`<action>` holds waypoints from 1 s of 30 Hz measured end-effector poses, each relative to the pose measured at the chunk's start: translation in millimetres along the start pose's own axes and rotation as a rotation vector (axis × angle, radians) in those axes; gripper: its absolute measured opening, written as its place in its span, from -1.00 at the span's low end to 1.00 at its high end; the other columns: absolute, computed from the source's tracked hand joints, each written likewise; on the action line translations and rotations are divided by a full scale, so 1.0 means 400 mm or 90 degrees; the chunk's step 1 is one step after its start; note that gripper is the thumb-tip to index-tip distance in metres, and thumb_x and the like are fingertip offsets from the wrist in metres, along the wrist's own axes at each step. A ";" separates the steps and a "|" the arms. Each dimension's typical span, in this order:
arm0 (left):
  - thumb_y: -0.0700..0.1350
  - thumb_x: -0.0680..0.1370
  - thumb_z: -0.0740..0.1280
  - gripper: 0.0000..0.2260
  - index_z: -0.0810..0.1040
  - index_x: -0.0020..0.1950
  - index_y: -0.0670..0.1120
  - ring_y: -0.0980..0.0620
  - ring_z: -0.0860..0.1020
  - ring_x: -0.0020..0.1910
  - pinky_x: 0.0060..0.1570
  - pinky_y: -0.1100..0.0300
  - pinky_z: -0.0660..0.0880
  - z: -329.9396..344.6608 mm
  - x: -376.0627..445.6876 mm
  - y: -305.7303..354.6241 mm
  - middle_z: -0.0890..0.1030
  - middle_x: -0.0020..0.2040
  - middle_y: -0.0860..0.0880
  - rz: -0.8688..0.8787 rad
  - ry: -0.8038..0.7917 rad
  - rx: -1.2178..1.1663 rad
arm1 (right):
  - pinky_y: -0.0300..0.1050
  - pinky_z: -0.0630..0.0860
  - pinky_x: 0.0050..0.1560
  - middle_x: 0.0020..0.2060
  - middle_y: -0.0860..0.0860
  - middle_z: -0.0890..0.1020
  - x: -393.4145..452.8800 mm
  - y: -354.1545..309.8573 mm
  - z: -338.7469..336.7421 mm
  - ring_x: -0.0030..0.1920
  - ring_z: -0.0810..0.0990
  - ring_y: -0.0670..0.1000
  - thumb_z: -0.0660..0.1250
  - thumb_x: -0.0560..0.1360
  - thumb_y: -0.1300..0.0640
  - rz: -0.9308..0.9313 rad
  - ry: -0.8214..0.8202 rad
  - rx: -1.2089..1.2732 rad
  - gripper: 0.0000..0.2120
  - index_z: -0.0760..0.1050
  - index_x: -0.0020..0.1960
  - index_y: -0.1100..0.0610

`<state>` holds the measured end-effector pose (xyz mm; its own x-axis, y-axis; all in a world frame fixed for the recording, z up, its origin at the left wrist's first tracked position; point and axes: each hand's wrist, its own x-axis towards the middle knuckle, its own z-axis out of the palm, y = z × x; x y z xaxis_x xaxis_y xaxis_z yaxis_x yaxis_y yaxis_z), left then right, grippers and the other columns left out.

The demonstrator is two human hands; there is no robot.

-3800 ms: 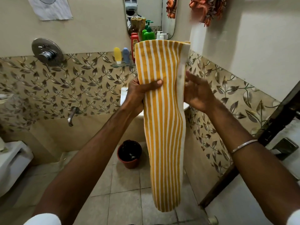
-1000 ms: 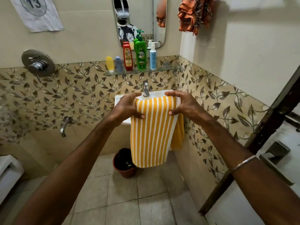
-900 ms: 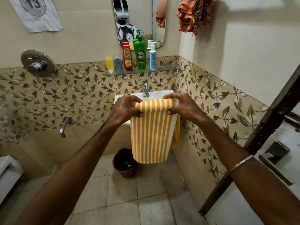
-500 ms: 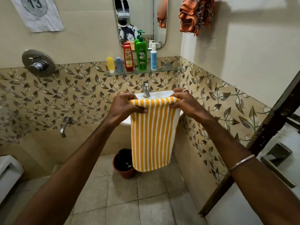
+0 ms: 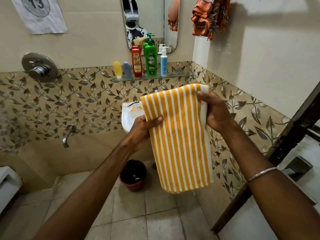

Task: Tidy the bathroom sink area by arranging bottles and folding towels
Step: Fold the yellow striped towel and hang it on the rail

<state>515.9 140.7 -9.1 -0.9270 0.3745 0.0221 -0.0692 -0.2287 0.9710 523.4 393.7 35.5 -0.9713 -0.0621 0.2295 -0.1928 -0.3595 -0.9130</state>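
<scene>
Now we are holding the yellow-striped towel [image 5: 178, 137] differently from half a second ago: then both hands pinched its top fold level; now our right hand [image 5: 215, 111] is gripping the upper right corner, fingers curled round the edge, while our left hand [image 5: 143, 129] is pinching the left edge lower down, thumb in front. We are judging another fold to be starting. Legible writing: "13" on the wall sheet [image 5: 37, 11]; the green bottle [image 5: 150, 58] label seems to read "Vatika".
</scene>
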 end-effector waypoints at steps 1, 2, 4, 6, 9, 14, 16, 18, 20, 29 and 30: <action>-0.14 0.44 0.47 -0.65 0.57 0.22 -0.05 -0.09 0.60 0.24 0.26 -0.09 0.51 0.012 0.003 0.009 0.65 0.22 -0.07 0.017 0.008 -0.004 | 0.09 0.63 0.09 0.05 0.09 0.67 -0.009 0.004 -0.018 0.07 0.66 0.11 0.51 0.38 0.05 0.018 -0.021 0.026 -0.46 0.48 0.32 0.12; -0.14 0.43 0.48 -0.66 0.58 0.18 -0.05 -0.10 0.61 0.22 0.24 -0.07 0.52 0.024 0.005 0.019 0.66 0.20 -0.08 0.030 0.018 -0.005 | 0.09 0.63 0.07 0.05 0.08 0.69 -0.020 0.007 -0.034 0.08 0.67 0.11 0.61 0.25 -0.02 0.048 -0.041 0.029 -0.33 0.49 0.29 0.11; -0.17 0.39 0.47 -0.69 0.60 0.12 -0.05 -0.10 0.63 0.15 0.21 -0.05 0.54 0.044 0.013 0.035 0.68 0.12 -0.06 0.054 0.043 -0.002 | 0.05 0.65 0.05 0.05 0.05 0.72 -0.040 0.018 -0.056 0.12 0.68 0.10 0.72 0.03 -0.07 0.126 -0.072 -0.033 -0.12 0.47 0.27 0.10; -0.24 0.43 0.45 -0.75 0.61 0.07 -0.04 -0.04 0.65 0.06 0.19 -0.03 0.56 0.051 0.023 0.041 0.71 0.00 0.00 0.072 0.066 0.006 | 0.05 0.64 0.10 0.07 -0.02 0.72 -0.046 0.038 -0.065 0.14 0.68 0.04 0.74 -0.06 -0.08 0.161 -0.077 -0.137 -0.03 0.46 0.28 0.05; -0.20 0.42 0.47 -0.73 0.61 0.10 -0.03 -0.07 0.66 0.07 0.20 -0.07 0.56 0.044 0.036 0.043 0.71 0.04 -0.04 0.057 0.098 -0.009 | 0.09 0.59 0.17 0.10 -0.02 0.71 -0.036 0.048 -0.054 0.16 0.67 0.04 0.73 0.01 -0.07 0.115 -0.015 -0.182 -0.12 0.49 0.27 0.02; -0.11 0.45 0.49 -0.66 0.57 0.20 -0.05 -0.11 0.66 0.13 0.21 -0.13 0.55 0.046 0.071 0.056 0.69 0.14 -0.09 0.014 0.122 -0.107 | 0.17 0.60 0.14 0.19 0.16 0.66 -0.037 0.071 -0.043 0.22 0.62 0.22 0.53 0.35 -0.10 0.135 -0.009 0.016 -0.32 0.43 0.37 0.14; -0.08 0.45 0.51 -0.62 0.56 0.24 -0.05 -0.10 0.67 0.12 0.21 -0.15 0.54 0.049 0.086 0.054 0.70 0.13 -0.08 0.003 0.154 -0.131 | 0.07 0.64 0.06 0.16 0.15 0.67 -0.041 0.078 -0.039 0.18 0.65 0.19 0.62 0.25 -0.06 0.166 -0.022 -0.051 -0.25 0.44 0.34 0.13; -0.06 0.43 0.53 -0.55 0.54 0.29 -0.08 -0.10 0.68 0.10 0.20 -0.16 0.55 0.049 0.097 0.057 0.70 0.13 -0.09 -0.008 0.169 -0.130 | 0.02 0.65 0.02 0.14 0.15 0.68 -0.038 0.075 -0.039 0.14 0.68 0.17 0.58 0.31 0.12 0.165 -0.002 -0.124 -0.34 0.43 0.34 0.17; -0.05 0.42 0.52 -0.48 0.50 0.34 -0.11 -0.12 0.66 0.13 0.20 -0.16 0.55 0.047 0.106 0.056 0.68 0.17 -0.11 -0.016 0.135 -0.128 | 0.00 0.66 -0.01 0.11 0.14 0.69 -0.029 0.058 -0.041 0.09 0.70 0.15 0.57 0.32 0.22 0.146 0.052 -0.140 -0.36 0.43 0.34 0.21; -0.18 0.31 0.58 -0.23 0.32 0.43 0.12 -0.06 0.60 0.22 0.12 -0.10 0.59 0.060 0.170 0.070 0.60 0.25 0.01 -0.012 -0.076 0.106 | -0.09 0.66 -0.12 0.09 -0.02 0.69 0.009 -0.033 -0.075 -0.01 0.73 -0.01 0.47 0.48 0.19 0.029 0.175 -0.165 -0.66 0.50 0.15 -0.13; -0.18 0.31 0.59 -0.23 0.33 0.43 0.13 -0.07 0.60 0.23 0.15 -0.14 0.57 0.065 0.182 0.070 0.60 0.26 0.02 0.006 -0.066 0.105 | -0.10 0.67 -0.12 0.10 -0.02 0.69 0.013 -0.042 -0.079 -0.01 0.73 -0.01 0.47 0.48 0.17 0.015 0.182 -0.169 -0.66 0.50 0.16 -0.14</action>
<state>456.0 185.1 26.1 -0.8835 0.4659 0.0480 0.0091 -0.0853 0.9963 517.3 429.0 41.2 -0.9684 0.2076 0.1381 -0.1623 -0.1047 -0.9812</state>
